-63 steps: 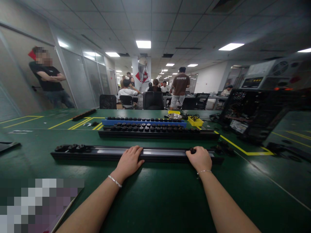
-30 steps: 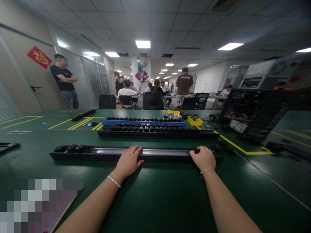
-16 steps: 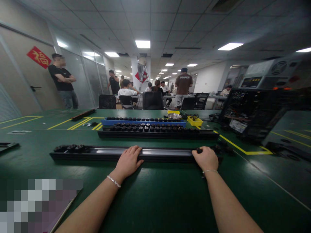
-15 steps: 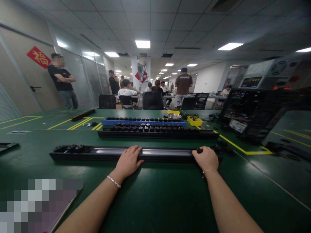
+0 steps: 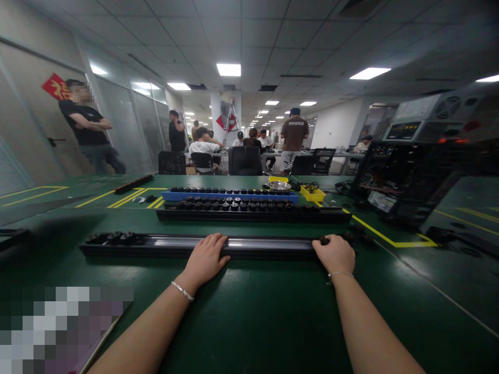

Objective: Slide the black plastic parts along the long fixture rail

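Note:
A long black channel rail (image 5: 156, 251) lies across the green table in front of me, with a shiny strip along its inside. My left hand (image 5: 207, 255) is wrapped over the rail near its middle, thumb on the near side. Toward the rail's right end, my right hand (image 5: 336, 253) pinches a small black knob-like part (image 5: 324, 240) at the channel; its lower side is hidden by my fingers. Several similar round black parts (image 5: 120, 237) sit in the left end of the rail. More dark parts (image 5: 360, 236) lie just right of my right hand.
Behind are a blue rack (image 5: 169, 196) and another black rail (image 5: 253, 215), both with rows of black parts. A yellow tray (image 5: 313, 195) with cables, a metal bowl (image 5: 279, 185) and an open computer case (image 5: 393, 182) stand farther back. People are in the background.
My right hand has slid slightly right along the rail with the small black part. My left hand stays put. The standing person at the left has shifted left.

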Available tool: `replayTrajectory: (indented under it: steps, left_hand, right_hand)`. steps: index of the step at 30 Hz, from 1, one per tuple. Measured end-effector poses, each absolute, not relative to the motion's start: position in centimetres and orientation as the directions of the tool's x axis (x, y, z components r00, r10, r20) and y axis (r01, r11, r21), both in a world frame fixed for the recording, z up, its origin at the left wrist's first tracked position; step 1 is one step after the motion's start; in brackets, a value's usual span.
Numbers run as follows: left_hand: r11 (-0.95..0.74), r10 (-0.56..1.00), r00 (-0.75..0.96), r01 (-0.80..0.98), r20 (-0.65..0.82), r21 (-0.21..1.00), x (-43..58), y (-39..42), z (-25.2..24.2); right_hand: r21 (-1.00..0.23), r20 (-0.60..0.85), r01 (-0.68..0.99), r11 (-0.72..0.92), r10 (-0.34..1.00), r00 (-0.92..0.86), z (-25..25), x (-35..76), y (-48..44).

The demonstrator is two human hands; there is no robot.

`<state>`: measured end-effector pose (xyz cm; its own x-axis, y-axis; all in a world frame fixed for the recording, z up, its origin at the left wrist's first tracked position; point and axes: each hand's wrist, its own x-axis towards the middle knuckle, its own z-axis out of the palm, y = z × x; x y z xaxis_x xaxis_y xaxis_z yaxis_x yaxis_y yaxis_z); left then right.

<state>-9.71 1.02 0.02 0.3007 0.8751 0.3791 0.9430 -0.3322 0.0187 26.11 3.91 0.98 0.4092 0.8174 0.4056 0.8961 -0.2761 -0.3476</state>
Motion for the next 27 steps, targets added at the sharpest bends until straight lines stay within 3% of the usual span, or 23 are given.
replayTrajectory:
  steps: [27]
  left_hand:
    - [-0.337,0.865,0.312,0.941,0.393,-0.005,-9.76,0.91,0.07]
  right_hand:
    - [-0.394,0.451,0.842,-0.369,0.721,0.526,0.31,26.99,3.96]
